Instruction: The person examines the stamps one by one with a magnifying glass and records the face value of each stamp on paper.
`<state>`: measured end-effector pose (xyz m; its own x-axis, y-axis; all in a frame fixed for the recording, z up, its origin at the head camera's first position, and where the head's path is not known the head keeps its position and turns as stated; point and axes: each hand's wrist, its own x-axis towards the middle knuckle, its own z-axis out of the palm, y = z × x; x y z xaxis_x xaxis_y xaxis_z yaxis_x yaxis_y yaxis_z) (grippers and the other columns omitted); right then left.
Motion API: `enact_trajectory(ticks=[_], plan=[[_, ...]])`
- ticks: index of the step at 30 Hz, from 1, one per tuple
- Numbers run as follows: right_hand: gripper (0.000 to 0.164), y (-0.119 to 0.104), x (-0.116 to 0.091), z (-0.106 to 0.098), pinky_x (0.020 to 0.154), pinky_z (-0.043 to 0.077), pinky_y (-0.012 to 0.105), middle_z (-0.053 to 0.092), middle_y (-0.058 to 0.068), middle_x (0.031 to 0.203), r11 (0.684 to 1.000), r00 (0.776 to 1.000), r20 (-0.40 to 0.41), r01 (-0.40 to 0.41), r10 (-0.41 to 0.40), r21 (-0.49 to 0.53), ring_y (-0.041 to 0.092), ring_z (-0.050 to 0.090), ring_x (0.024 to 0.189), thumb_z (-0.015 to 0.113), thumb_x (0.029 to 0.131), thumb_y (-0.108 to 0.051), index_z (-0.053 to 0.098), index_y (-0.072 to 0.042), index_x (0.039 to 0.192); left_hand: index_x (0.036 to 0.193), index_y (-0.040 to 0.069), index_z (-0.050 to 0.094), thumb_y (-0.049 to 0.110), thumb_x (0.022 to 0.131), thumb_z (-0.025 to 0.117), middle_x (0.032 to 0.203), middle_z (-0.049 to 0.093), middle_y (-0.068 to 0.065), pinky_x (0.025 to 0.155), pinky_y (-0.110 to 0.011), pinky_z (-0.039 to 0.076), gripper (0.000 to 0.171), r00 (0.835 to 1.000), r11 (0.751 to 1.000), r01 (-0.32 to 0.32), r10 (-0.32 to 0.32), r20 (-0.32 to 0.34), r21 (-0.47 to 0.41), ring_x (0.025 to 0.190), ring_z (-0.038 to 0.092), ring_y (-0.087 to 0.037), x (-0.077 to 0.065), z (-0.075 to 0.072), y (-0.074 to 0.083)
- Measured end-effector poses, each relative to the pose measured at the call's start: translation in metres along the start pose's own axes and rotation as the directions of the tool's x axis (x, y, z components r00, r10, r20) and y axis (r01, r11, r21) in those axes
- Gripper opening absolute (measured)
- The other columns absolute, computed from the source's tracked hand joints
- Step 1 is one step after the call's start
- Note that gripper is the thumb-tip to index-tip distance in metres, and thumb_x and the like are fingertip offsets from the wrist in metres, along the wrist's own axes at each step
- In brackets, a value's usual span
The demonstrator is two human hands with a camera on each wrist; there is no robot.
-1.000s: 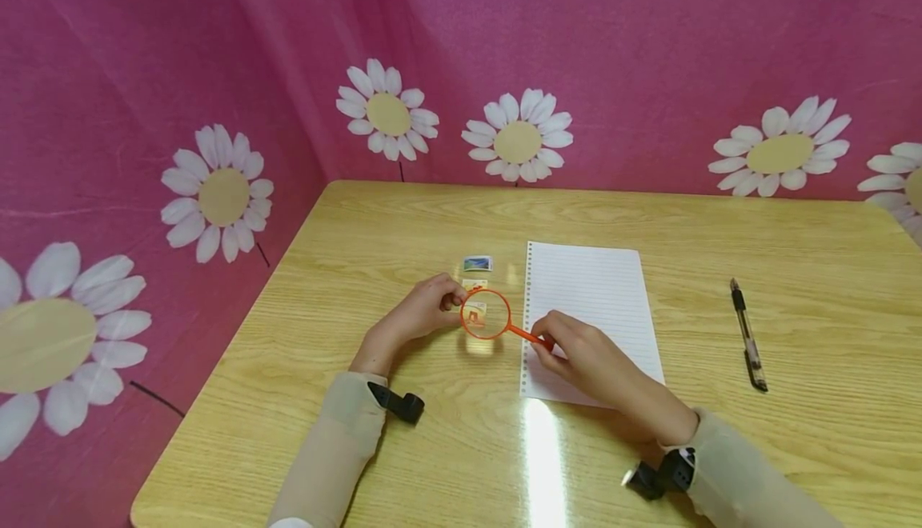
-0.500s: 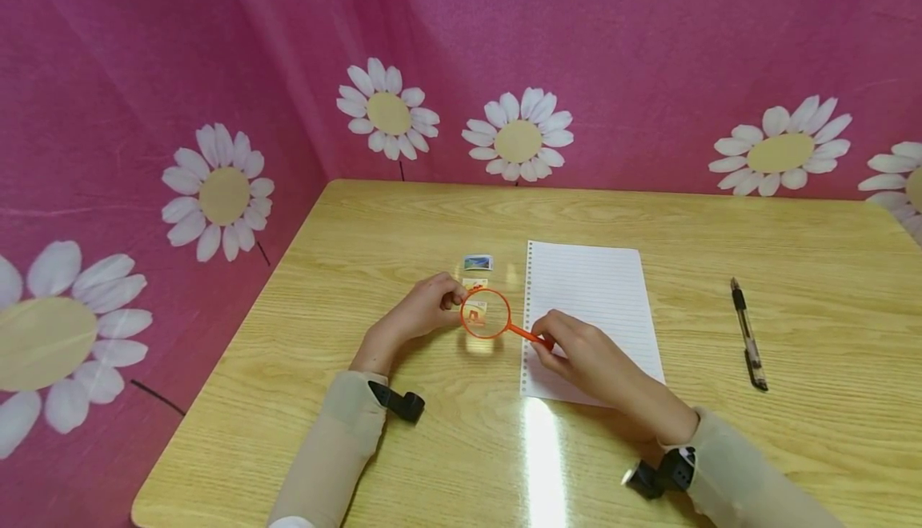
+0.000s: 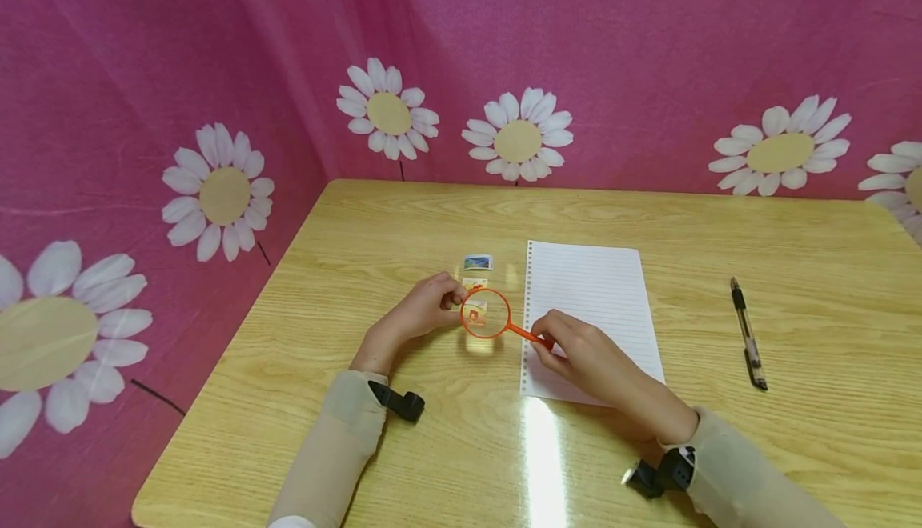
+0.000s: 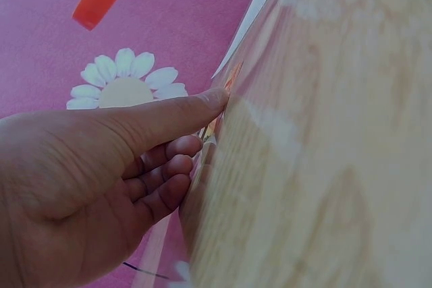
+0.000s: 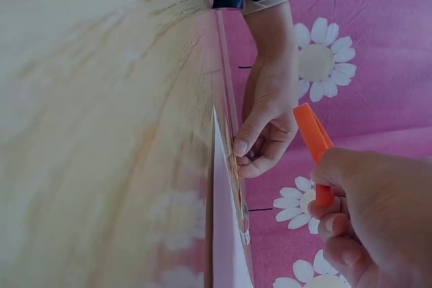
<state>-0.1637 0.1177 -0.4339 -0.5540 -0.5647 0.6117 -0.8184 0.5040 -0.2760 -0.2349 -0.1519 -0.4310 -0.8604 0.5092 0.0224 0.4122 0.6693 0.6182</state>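
Observation:
My right hand (image 3: 587, 356) grips the handle of an orange magnifying glass (image 3: 520, 333), its round lens held above the table. Through the lens shows a yellow stamp with an orange picture (image 3: 474, 314). At that stamp's left edge, my left hand (image 3: 425, 308) pinches it with thumb and forefinger, low against the tabletop. In the left wrist view the thumb (image 4: 182, 112) reaches the stamp and the other fingers are curled. A second yellow stamp (image 3: 475, 283) lies just beyond, and a blue-green stamp (image 3: 479, 262) lies farther back in the same column.
A lined sheet of paper (image 3: 591, 288) with punched holes lies right of the stamps, partly under my right hand. A black pen (image 3: 747, 332) lies farther right on the wooden table (image 3: 403, 464). A pink flowered curtain (image 3: 619, 48) hangs behind and to the left.

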Motion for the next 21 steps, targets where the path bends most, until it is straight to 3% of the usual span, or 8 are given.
enact_trajectory(ticks=[21], plan=[[0.023, -0.0007, 0.0004, -0.0007, 0.057, 0.045, 0.017, 0.059, -0.003, 0.075, 1.0, 1.0, -0.013, 0.014, -0.014, 0.0, 0.006, 0.056, 0.064, 0.074, 0.075, 0.002, 0.059, -0.007, 0.091, 0.098, 0.001, 0.065, 0.008, 0.086, 0.074, 0.089, 0.054, -0.007, 0.074, -0.021, 0.041, 0.017, 1.0, 1.0, 0.012, -0.012, 0.012, 0.006, 0.08, 0.047, -0.013, 0.001, 0.0005, -0.0005]])
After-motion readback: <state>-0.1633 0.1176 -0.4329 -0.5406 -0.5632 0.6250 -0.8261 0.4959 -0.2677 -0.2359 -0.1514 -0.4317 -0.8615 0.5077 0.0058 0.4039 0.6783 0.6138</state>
